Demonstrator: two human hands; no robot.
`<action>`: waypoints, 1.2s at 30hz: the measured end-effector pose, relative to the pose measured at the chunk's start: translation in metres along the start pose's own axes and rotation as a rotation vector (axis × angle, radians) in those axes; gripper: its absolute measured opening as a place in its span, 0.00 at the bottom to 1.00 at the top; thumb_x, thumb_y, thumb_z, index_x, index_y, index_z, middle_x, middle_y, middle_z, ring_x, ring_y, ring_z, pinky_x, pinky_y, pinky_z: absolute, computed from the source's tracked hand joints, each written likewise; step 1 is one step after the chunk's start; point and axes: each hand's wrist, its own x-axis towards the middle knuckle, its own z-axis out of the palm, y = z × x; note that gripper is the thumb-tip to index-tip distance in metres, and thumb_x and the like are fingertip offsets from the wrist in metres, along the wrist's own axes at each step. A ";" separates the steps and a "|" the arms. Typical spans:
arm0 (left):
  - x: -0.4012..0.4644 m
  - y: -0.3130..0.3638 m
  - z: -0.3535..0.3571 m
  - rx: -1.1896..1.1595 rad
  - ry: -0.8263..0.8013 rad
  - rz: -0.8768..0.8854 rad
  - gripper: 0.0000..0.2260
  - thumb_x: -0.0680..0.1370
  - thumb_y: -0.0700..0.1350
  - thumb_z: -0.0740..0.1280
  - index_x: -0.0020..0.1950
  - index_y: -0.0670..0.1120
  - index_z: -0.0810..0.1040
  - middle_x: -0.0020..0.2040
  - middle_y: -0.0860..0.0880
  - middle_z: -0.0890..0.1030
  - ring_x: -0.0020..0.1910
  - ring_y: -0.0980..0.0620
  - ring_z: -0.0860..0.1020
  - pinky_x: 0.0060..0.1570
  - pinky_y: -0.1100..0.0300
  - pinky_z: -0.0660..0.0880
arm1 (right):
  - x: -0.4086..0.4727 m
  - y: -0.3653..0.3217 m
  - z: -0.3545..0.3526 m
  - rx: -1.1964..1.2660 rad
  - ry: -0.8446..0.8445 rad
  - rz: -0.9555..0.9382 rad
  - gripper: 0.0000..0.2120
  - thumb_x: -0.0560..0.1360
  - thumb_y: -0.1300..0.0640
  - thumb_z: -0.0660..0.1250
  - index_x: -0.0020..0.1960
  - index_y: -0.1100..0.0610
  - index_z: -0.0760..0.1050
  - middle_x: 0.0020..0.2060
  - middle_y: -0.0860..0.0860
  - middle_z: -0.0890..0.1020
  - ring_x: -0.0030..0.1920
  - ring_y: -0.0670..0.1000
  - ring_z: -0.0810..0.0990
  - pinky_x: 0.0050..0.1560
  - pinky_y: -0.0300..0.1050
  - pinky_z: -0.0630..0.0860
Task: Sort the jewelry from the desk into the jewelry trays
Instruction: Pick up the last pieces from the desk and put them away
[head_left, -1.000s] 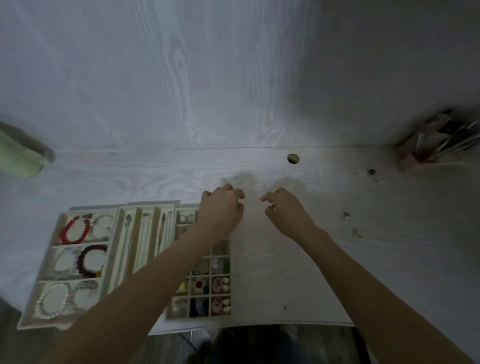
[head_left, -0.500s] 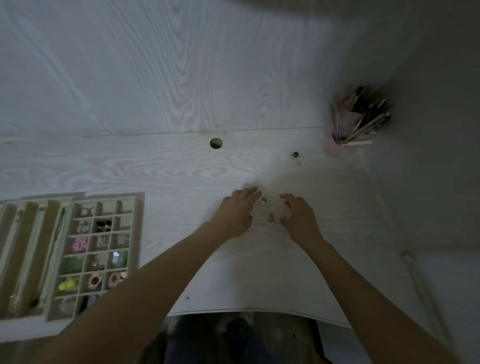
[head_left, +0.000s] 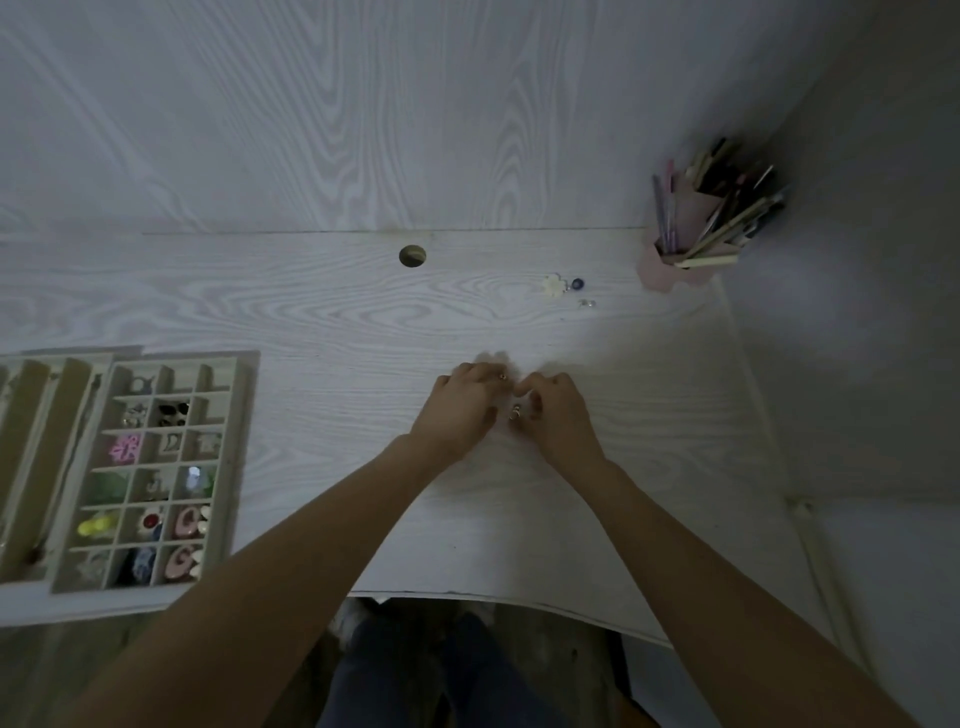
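Pale wood-grain worktop (head_left: 322, 322), head view: both hands have closed in since a half-second ago. Left hand (head_left: 457, 410) pinches a small ring (head_left: 502, 376); right hand (head_left: 558, 413) curls round another small piece (head_left: 515, 414). Compartment tray (head_left: 244, 441) lies well apart, left. Pickup appears under way.

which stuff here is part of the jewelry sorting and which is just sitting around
Job: small piece between left hand and right hand; loose pieces further back; grid tray; slot tray.

Lying about: pen cup; desk hole.
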 end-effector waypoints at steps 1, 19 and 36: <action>-0.001 -0.002 0.000 -0.005 0.004 0.001 0.22 0.78 0.40 0.61 0.72 0.51 0.67 0.74 0.52 0.63 0.71 0.49 0.61 0.64 0.55 0.60 | 0.001 0.000 0.001 0.004 0.005 -0.006 0.11 0.69 0.68 0.71 0.50 0.62 0.78 0.45 0.54 0.69 0.42 0.50 0.71 0.40 0.34 0.62; -0.004 -0.010 -0.002 0.061 0.115 0.038 0.10 0.80 0.40 0.59 0.54 0.41 0.79 0.51 0.44 0.76 0.53 0.46 0.73 0.51 0.56 0.69 | 0.003 -0.008 0.007 -0.331 -0.120 -0.058 0.04 0.76 0.62 0.64 0.48 0.63 0.73 0.47 0.57 0.74 0.48 0.56 0.73 0.44 0.45 0.66; -0.050 -0.004 -0.064 -1.566 0.213 -0.475 0.08 0.78 0.33 0.62 0.47 0.41 0.80 0.37 0.47 0.81 0.37 0.55 0.78 0.39 0.66 0.73 | -0.005 -0.066 -0.012 1.227 -0.365 0.263 0.10 0.77 0.71 0.59 0.45 0.61 0.75 0.37 0.54 0.81 0.41 0.48 0.80 0.43 0.36 0.79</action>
